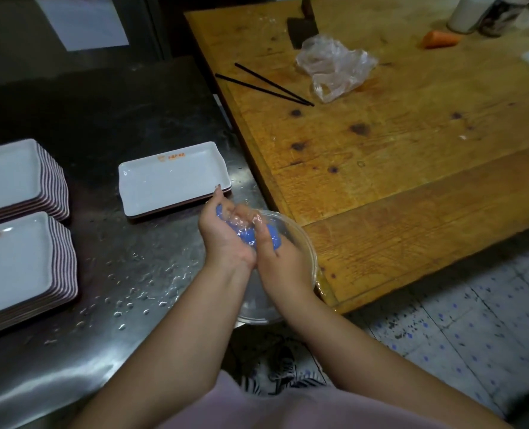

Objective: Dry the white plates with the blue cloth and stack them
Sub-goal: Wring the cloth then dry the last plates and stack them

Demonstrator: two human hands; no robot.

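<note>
While both hands squeeze it over a clear bowl (300,243), the blue cloth (254,235) sits bunched in a shared grip: the left hand (226,233) curls its fingers round the wad from the left, the right hand (280,258) pinches it from the right, and water glints on the knuckles. Cloth like this is soft and limp, heavy when soaked, so it looks as if it is being wrung before use; it is best taken as a folded pad in one palm. Just beyond the left fingertips lies a short pile of white plates (172,178) on the steel desk (127,119), the top one shiny and still beaded with water. These plates seem stiff, shallow and slick when wet, likely to slip or chip if knocked, so I would hold one by a long rim with the thumb on top and wipe with the other hand. Two taller stacks (18,218) stand at the far left, well apart from the hands, and probably mark where dried ones go. Drops of water are scattered over the steel between them, which could wet a plate's underside again. To the right a wooden table (412,150) butts against the bowl, carrying chopsticks (266,85), a crumpled plastic bag (334,66), a cleaver (302,29) and a carrot (441,40), none in the way
</note>
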